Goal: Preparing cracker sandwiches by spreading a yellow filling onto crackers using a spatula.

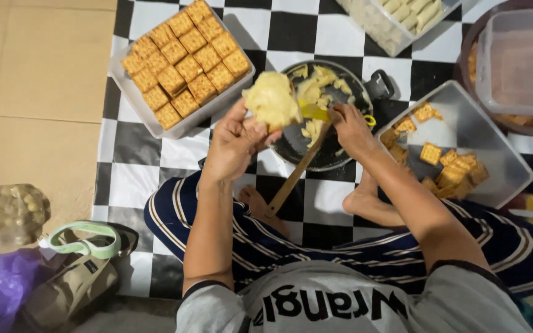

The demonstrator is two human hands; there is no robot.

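The left hand (232, 139) pinches a filling-heaped cracker (271, 98) just left of the yellow spreader (314, 112) gripped by the right hand (351, 128).

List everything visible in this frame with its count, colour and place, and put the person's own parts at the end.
Tray of crackers: one, clear tray, golden-brown squares in rows, upper left.
Metal tray: one, silver, a few loose crackers, right.
Pan: one, dark, yellow filling inside, centre.
Wooden spatula: one, light brown, leaning out of the pan.
Filling-topped cracker: one, pale yellow, above the pan's left edge.
Yellow tool: one, over the pan; kind unclear.
Clear box: one, upper right.
Mat: one, black-and-white check, on the floor.
Bags: several, purple, clear, tan, lower left.
Left hand: holds the topped cracker.
Right hand: grips the yellow tool.
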